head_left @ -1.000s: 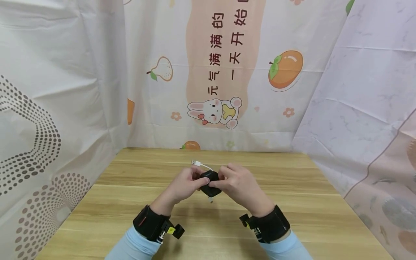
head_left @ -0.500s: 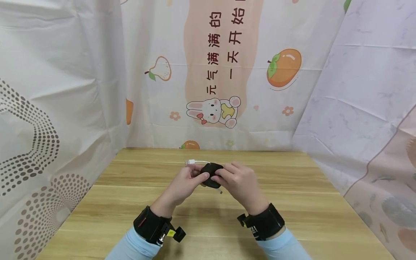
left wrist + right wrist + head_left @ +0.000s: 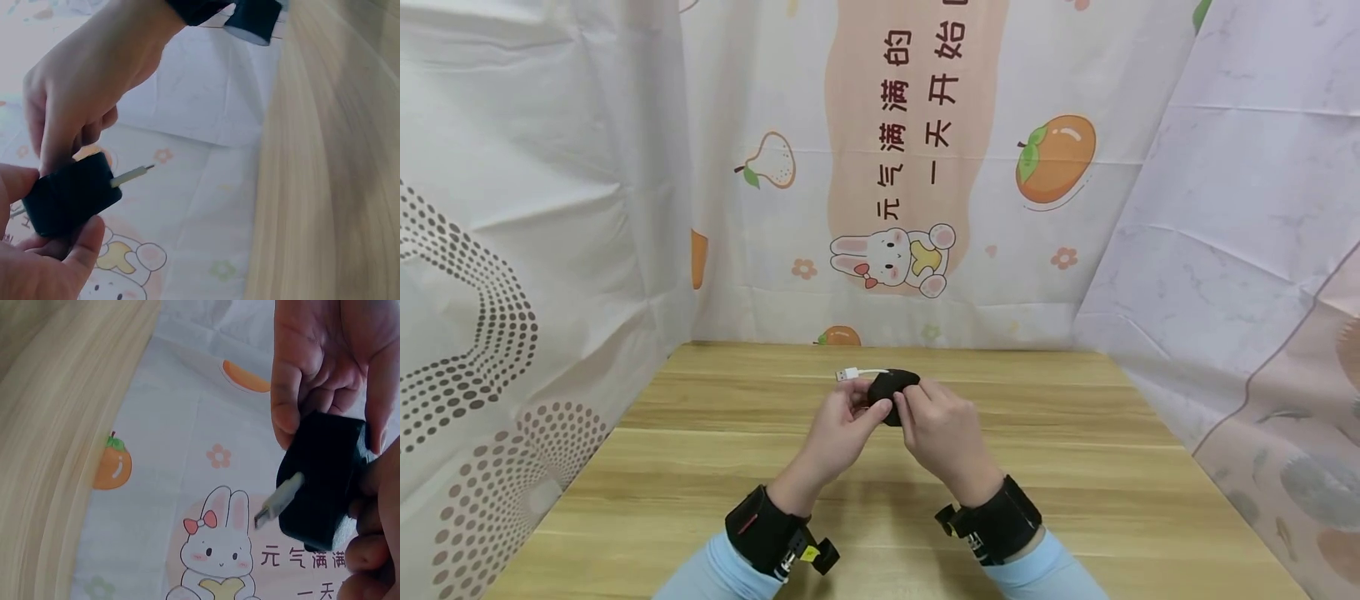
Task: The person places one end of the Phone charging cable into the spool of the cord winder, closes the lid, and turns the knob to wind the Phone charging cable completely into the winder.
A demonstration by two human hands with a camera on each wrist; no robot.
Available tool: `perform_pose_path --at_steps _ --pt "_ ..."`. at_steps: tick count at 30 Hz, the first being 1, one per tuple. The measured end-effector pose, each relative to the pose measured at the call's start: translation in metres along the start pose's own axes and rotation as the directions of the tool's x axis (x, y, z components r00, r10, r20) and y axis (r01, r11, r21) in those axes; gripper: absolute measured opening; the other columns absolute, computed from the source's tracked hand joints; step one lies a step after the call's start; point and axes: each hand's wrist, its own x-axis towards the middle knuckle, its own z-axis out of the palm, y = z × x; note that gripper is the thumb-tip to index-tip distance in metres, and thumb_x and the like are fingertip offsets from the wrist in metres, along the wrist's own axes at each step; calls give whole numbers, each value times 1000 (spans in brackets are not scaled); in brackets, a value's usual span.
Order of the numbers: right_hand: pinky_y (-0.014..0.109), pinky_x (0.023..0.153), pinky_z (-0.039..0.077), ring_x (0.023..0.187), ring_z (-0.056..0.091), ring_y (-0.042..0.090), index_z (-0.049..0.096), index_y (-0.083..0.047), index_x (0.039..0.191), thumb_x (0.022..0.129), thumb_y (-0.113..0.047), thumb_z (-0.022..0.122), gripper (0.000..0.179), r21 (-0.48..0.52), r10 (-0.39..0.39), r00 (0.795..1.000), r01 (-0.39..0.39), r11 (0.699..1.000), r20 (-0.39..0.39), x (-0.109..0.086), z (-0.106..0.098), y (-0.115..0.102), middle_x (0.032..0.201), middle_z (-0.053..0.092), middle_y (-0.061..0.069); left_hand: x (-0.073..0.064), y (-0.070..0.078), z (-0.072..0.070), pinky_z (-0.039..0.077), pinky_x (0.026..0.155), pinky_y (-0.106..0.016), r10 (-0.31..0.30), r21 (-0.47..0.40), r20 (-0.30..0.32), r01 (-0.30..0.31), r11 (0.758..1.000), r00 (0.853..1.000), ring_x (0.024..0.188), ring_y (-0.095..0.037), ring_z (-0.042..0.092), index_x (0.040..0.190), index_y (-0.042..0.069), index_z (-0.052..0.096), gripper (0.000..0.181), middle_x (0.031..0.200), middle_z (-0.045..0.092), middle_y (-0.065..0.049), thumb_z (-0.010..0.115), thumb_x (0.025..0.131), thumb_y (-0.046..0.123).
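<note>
Both hands hold a small black cable case (image 3: 891, 386) up over the table. From its far side a short white cable with a USB plug (image 3: 847, 375) sticks out to the left in the head view. Out of the opposite side comes a smaller pale connector (image 3: 279, 501) with a metal tip, seen in both wrist views. My left hand (image 3: 842, 425) pinches the case's left side between thumb and fingers. At the right side, my right hand (image 3: 945, 425) grips the case with thumb and curled fingers, which hide part of it.
The wooden table (image 3: 760, 475) stretches out beneath the hands. A printed curtain (image 3: 745, 250) rises behind its back edge, and more cloth hangs at the left (image 3: 587, 208) and right (image 3: 1210, 208). A black camera band (image 3: 771, 533) circles the left wrist, another band (image 3: 1003, 521) the right.
The case has been raised away from the body and turned in the hands. Its small connector no longer shows in the head view. Both forearms have drawn slightly closer together.
</note>
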Motion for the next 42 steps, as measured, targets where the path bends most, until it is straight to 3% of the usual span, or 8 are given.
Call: perform_pose_path --at_steps 7,14,20,27,31,35,42 --pt "29 42 42 51 48 15 59 -8 74 91 -19 61 21 41 18 999 -16 999 -44 2 2 2 65 46 1 1 -1 -1 51 82 -31 34 6 -5 -34 999 999 99 -24 60 122 0 53 40 110 60 -14 63 92 24" --pt "27 53 44 63 48 16 71 -12 84 83 -20 74 8 111 -86 995 91 990 -50 6 -3 7 70 51 -2 5 -5 -13 55 73 -40 -37 -161 7 38 986 999 88 -31 64 103 -5 56 25 98 61 -21 69 83 3" --pt "26 53 37 63 43 17 75 -16 89 77 -14 79 13 159 -190 980 197 967 -60 11 -11 12 69 50 -2 5 0 -23 54 74 -42 -29 -173 27 33 984 999 90 -33 64 101 -10 59 22 104 60 -23 68 84 1" --pt "27 54 37 64 43 16 75 -14 95 77 -11 78 18 168 -219 972 232 958 -90 15 -22 16 71 51 -2 5 4 -28 53 76 -45 -64 -204 24 68 977 998 94 -33 62 103 -10 59 27 106 58 -24 70 84 6" --pt "27 54 38 64 44 16 76 -16 96 75 -9 79 22 122 -256 966 259 958 -40 14 -21 14 72 54 -2 4 5 -27 54 75 -44 -69 -181 27 73 981 997 93 -33 62 100 -9 59 24 105 58 -23 70 84 5" --pt "25 53 35 64 39 16 77 -22 98 77 -1 75 30 76 -305 952 304 950 -5 13 -19 14 74 51 -3 4 8 -26 55 72 -43 -76 -99 51 81 992 996 90 -31 63 96 -8 59 16 103 59 -22 66 86 3" --pt "26 53 35 66 38 15 77 -28 92 80 -3 71 29 107 -362 931 356 928 41 12 -21 18 76 45 -4 2 25 -25 54 72 -47 -132 -9 112 134 991 985 85 -28 64 95 -8 59 14 97 60 -19 64 88 3"
